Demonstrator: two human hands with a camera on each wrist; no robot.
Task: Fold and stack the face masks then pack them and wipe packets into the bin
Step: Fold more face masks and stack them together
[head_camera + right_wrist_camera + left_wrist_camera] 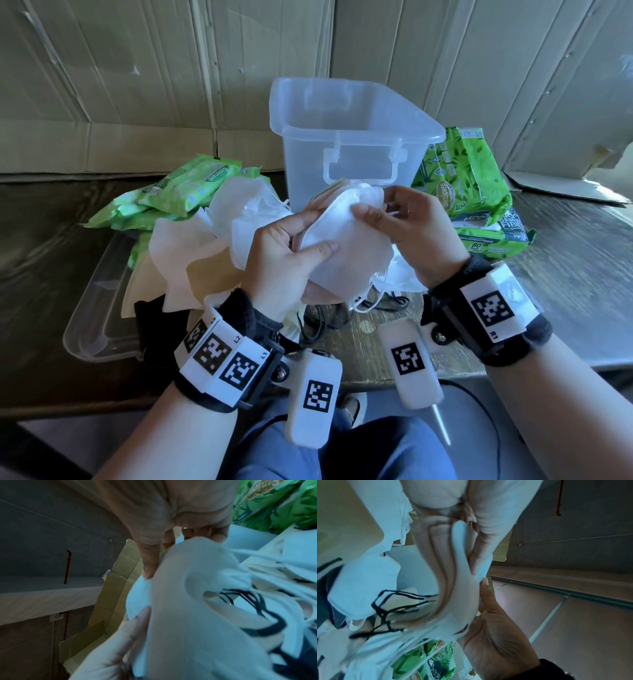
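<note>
Both hands hold a small stack of folded face masks (346, 246) in front of the clear plastic bin (346, 130). My left hand (291, 253) grips the stack's left side, thumb on top. My right hand (407, 222) pinches the top white mask at its upper right edge with its thumb. The left wrist view shows the stack edge-on (453, 588), white and beige layers bent between the two hands. Loose masks (212, 240), white and beige, lie heaped to the left. Green wipe packets lie at the left (185, 185) and right (469, 178) of the bin.
A clear bin lid (99, 308) lies flat under the left heap. Black ear loops (329, 318) trail on the dark table (575, 260) below the hands. Cardboard sheets (137, 85) wall off the back. The bin looks empty.
</note>
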